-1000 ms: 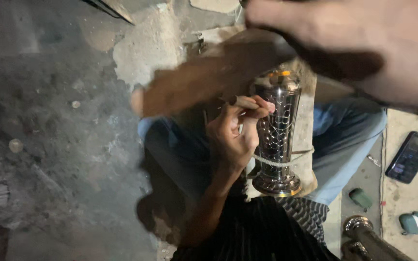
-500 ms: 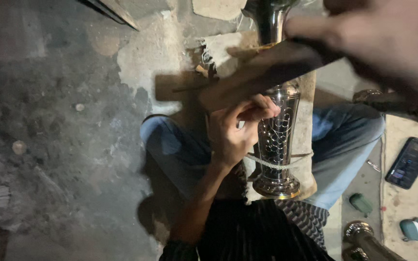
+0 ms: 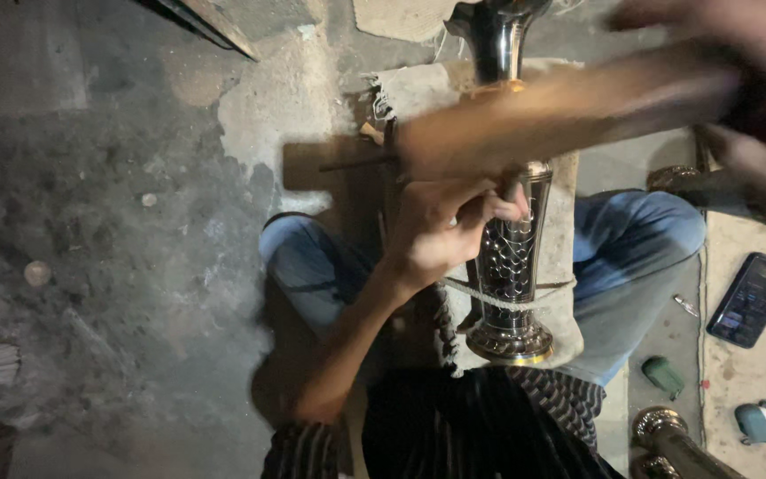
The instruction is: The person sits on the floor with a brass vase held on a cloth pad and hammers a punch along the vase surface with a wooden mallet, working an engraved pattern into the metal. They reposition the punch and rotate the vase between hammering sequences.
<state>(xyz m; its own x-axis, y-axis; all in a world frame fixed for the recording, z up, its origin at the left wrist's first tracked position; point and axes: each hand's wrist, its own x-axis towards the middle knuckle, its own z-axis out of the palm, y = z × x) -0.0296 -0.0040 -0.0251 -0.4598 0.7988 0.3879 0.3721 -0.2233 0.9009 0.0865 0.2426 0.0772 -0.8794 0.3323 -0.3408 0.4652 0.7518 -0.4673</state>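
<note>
Across the lap, lying lengthwise on a cloth pad (image 3: 569,266): one engraved metal vase (image 3: 509,266), roped down by a single cord (image 3: 489,297). Left hand (image 3: 441,231) curling tight around a thin punch (image 3: 509,188), tip pressing on the vase. Right hand (image 3: 738,62) blurring past at top, seemingly gripping one wooden mallet (image 3: 560,120). Lying alongside on the floor: one phone (image 3: 753,299), two small greenish cases (image 3: 664,376), a second metal piece (image 3: 671,439).

Shiny engraved metal vase (image 3: 509,266) lies lengthwise on the lap, rope-tied
</note>
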